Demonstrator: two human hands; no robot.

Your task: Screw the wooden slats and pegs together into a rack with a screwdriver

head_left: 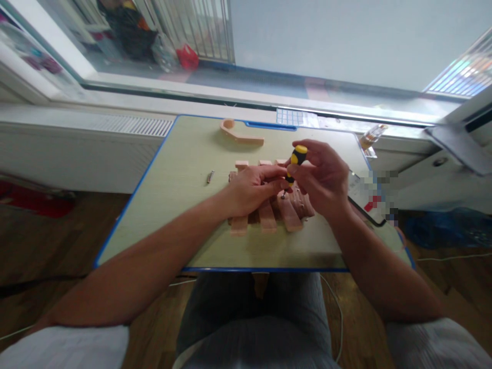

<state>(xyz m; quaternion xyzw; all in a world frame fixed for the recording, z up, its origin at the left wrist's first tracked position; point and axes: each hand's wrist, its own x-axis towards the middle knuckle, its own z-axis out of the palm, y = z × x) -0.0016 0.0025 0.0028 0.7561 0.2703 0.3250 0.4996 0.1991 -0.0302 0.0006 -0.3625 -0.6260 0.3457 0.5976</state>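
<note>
A set of wooden slats (267, 215) joined side by side lies in the middle of the pale green table (184, 215). My left hand (251, 189) rests on top of the slats, fingers curled, with the thumb and forefinger pinched near a small screw under the tool's tip. My right hand (321, 177) is closed round a short yellow-and-black screwdriver (295, 161), held upright with its tip down on the slats.
A curved wooden piece (240, 134) with a round end lies at the table's far edge. A loose screw (209, 177) lies left of the slats. A dark flat device (365, 197) sits at the right edge. A window sill and radiator run behind the table.
</note>
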